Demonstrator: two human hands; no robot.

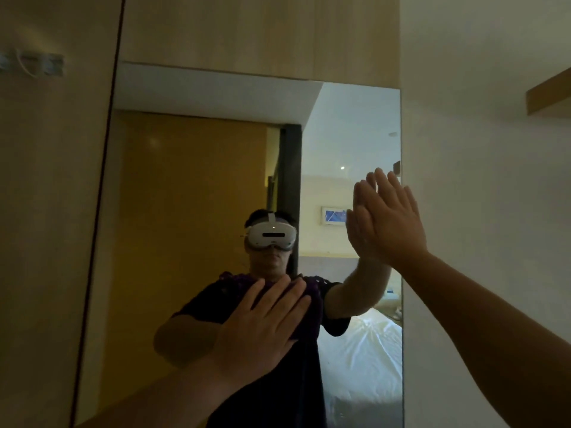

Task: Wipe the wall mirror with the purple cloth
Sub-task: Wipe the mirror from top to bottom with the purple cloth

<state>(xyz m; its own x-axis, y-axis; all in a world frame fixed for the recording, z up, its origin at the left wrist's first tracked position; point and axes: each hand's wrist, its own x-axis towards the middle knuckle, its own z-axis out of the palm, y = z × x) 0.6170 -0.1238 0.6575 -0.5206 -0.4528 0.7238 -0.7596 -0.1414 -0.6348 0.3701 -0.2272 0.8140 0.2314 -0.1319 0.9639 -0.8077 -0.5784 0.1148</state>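
Head view shows me a tall wall mirror point(197, 186) filling the middle of the frame, set between a wood panel point(46, 211) on the left and a white wall point(482, 149) on the right. More wood panelling point(247, 29) runs above its top edge. A wooden shelf edge point(550, 94) juts in at the upper right, and a blurred fixture point(34, 64) sits high on the left panel; I cannot tell what it is.

In the glass I see the reflected room: a yellow door, a white ceiling, a bed with white sheets at the lower right, a small framed picture on the far wall, and the person wearing a white headset and a dark shirt.

My right hand point(392, 217) is raised flat against the mirror near its right edge, fingers straight, together and released, grasping nothing; it meets its own reflection palm to palm.

My left hand point(262, 325) is lower and nearer the middle, palm forward, fingers spread and extended, pressing the purple cloth point(309, 316) against the glass. The cloth is mostly hidden behind that hand; a dark purple edge shows above the fingertips and to their right, merging with the reflected shirt, so I cannot trace its full outline.

No container shows anywhere in view.
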